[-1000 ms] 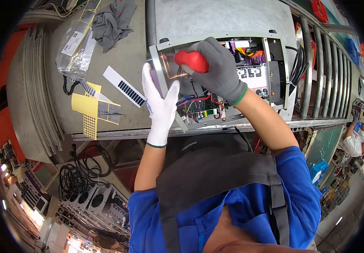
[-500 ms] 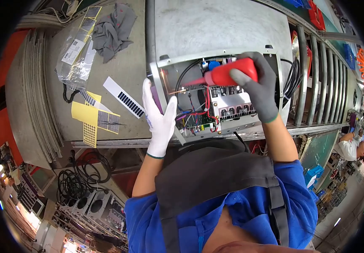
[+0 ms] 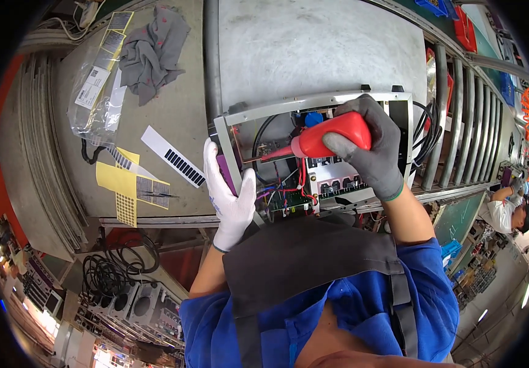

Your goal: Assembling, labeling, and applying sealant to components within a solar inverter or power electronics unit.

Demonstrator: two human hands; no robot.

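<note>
A metal equipment case (image 3: 313, 100), uncovered at the top, lies in front of me with wires, circuit boards and a blue round component inside. My right hand (image 3: 372, 147), in a grey glove, grips a red squeeze bottle (image 3: 332, 135). The bottle is tilted, its thin nozzle pointing left into the case near a copper-coloured rod (image 3: 251, 161). My left hand (image 3: 231, 199), in a white glove, rests at the case's left end. Its fingers lie straight along the outside of the purple end panel (image 3: 225, 175), with the thumb spread apart on the other side.
Left of the case lie a label strip (image 3: 172, 156), yellow sticker sheets (image 3: 117, 181), a clear plastic bag (image 3: 96, 104) and a grey rag (image 3: 153, 52). Metal rollers (image 3: 460, 122) run along the right. Black cables (image 3: 425, 135) sit beside the case. Another person (image 3: 505, 211) is far right.
The bottle has come slightly nearer and left, its nozzle now lower inside the case. My left hand stays at the end panel. The whole view has shifted a little.
</note>
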